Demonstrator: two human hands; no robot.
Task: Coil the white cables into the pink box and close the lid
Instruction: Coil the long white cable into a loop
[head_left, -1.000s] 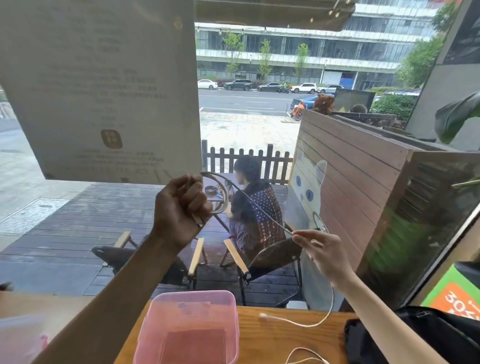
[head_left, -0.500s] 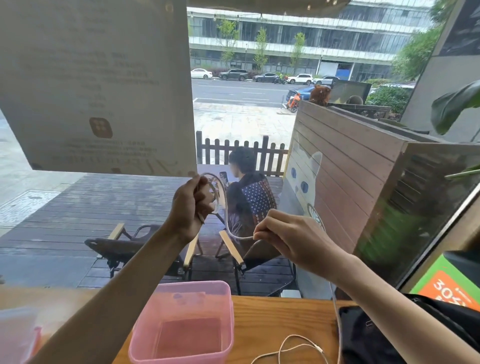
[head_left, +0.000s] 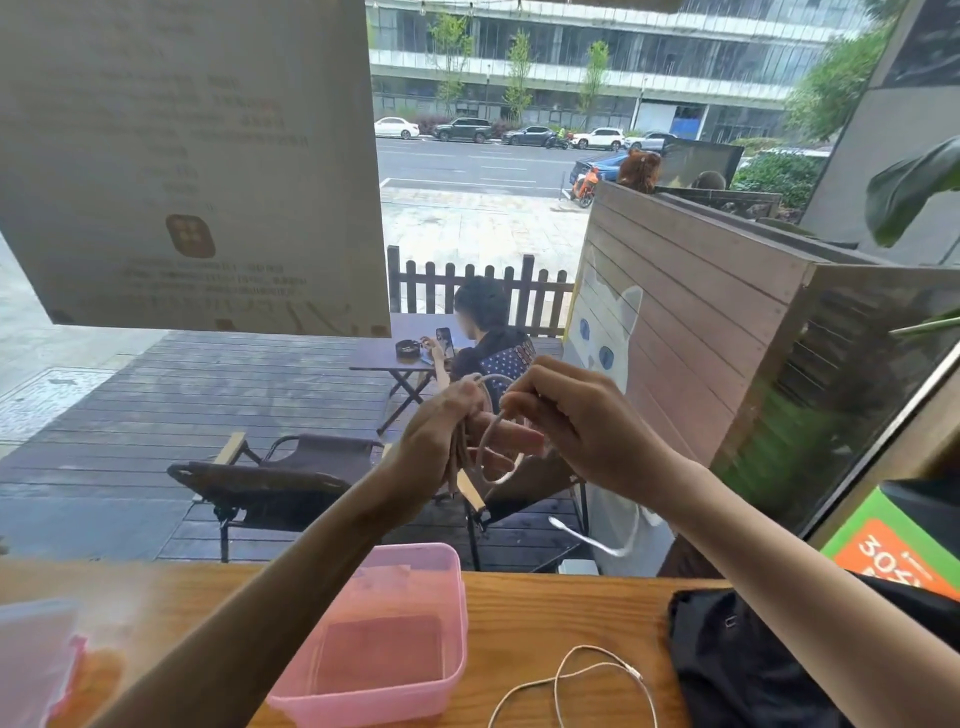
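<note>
Both my hands are raised above the wooden counter. My left hand (head_left: 439, 434) grips a bundle of loops of a white cable (head_left: 493, 457). My right hand (head_left: 571, 415) pinches the same cable right beside it, and a loop runs between the two. The cable's free end (head_left: 587, 540) hangs down below my right wrist. The open pink box (head_left: 384, 706) sits on the counter under my left forearm, with nothing visible inside. A second white cable (head_left: 576, 675) lies loose on the counter to the right of the box.
A translucent lid (head_left: 31, 660) with a pink edge lies at the counter's left end. A black bag (head_left: 737, 660) rests on the right. Straight ahead is a window with a paper notice (head_left: 192, 156) on it; a person sits outside.
My right hand moved left and up to meet my left hand, adding loops to the bundle. The cable's tail lifted off the counter. The view tilted down.
</note>
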